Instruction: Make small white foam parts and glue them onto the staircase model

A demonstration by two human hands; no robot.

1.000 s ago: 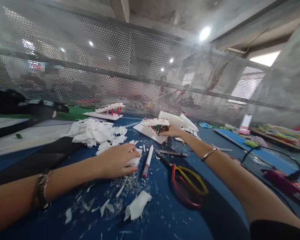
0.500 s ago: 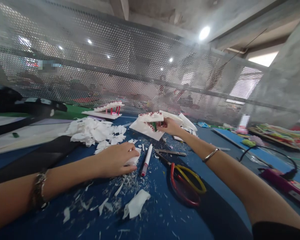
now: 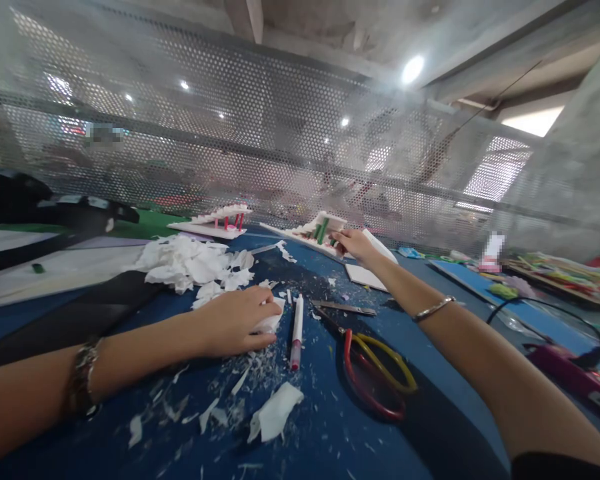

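Note:
My right hand (image 3: 353, 244) reaches to the back of the table, its fingers closed on the right edge of a white stair-shaped model (image 3: 300, 230) with green posts. Under the curled fingers of my left hand (image 3: 243, 321) is a crumpled piece of white paper (image 3: 273, 323). Just right of that hand lies a white marker (image 3: 297, 333) with a red end. Scissors (image 3: 375, 373) with one red and one yellow handle rest beside it, blades pointing away. A second white stair model (image 3: 220, 221) with red and pink posts stands at the back left.
A heap of torn white paper (image 3: 185, 260) lies at the left, and scraps (image 3: 276, 412) litter the blue table. White boards (image 3: 367, 277) lie under my right forearm. A purple power strip (image 3: 573, 373) with a black cable is at the right. Perforated metal mesh (image 3: 280, 100) closes off the back.
My right hand has turned the green-posted model, so its steps now show from the side with the slope falling left. The left hand keeps its place on the paper.

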